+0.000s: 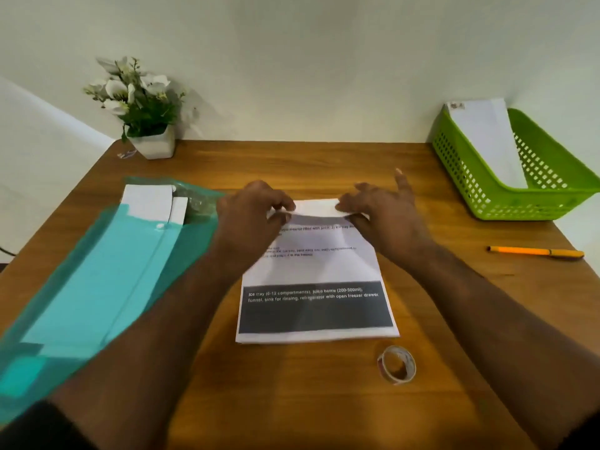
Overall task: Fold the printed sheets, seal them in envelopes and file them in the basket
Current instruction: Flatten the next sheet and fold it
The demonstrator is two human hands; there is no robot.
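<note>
A printed sheet (316,271) with a dark text band lies in the middle of the wooden table (292,401). Its far edge is lifted and curls toward me. My left hand (251,209) pinches that edge at its left corner. My right hand (383,211) pinches the right corner, with its index finger sticking up. A stack of white envelopes (152,203) lies inside a teal plastic sleeve (97,274) at the left. The green basket (532,203) stands at the back right with one white envelope (487,141) leaning in it.
A roll of tape (396,364) stands near the sheet's front right corner. An orange pen (535,252) lies at the right edge. A white pot of flowers (143,112) stands at the back left against the wall.
</note>
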